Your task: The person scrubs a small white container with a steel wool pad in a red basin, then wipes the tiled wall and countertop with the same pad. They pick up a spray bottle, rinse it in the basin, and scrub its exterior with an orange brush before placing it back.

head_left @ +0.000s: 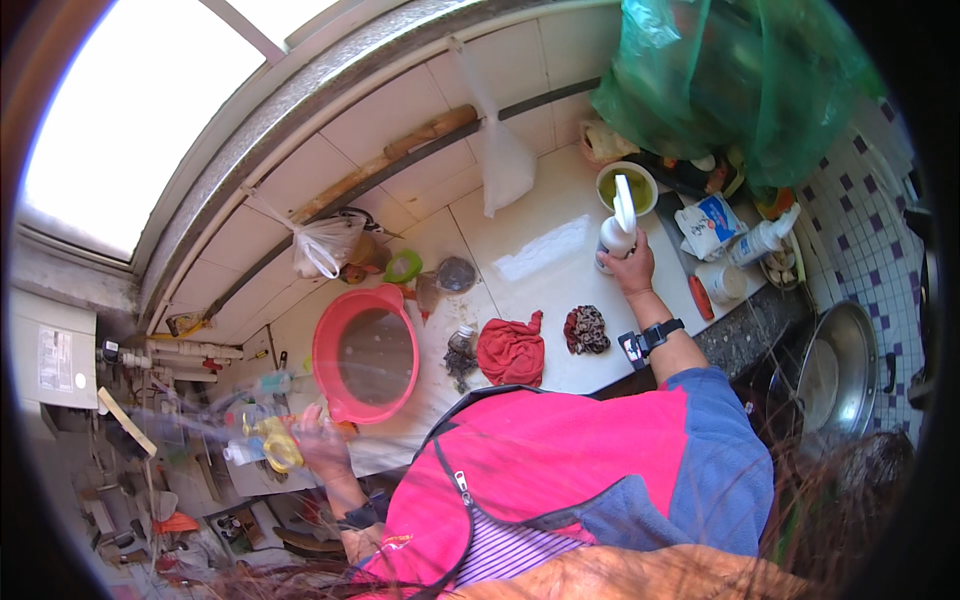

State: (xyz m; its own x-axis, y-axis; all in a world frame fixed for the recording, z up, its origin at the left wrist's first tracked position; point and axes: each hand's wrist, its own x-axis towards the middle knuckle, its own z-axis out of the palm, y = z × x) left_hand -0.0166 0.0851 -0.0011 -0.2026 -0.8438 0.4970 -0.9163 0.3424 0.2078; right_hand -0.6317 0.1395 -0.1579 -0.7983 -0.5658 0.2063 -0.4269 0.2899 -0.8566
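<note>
My right hand (632,268) is wrapped round a white spray bottle (617,238), which stands upright over the counter beside a white bowl of greenish liquid (628,187). Off the counter's left end, my left hand (322,448) is at a clear bottle with yellow liquid (276,446) and seems to grip it; hair and motion smear the fingers. A pink basin of murky water (326,345) sits near that hand. Between my hands lie a crumpled red cloth (510,350), a dark patterned cloth (586,330) and a small jar (462,340).
A green plastic bag (740,90) hangs at the far right. Below it are a white pump bottle (765,240), a white tub (722,282) and a red-handled item (700,298). A metal wok (840,365) stands at the right. White bags (505,165) hang from the wall pipe. Clutter fills the lower left.
</note>
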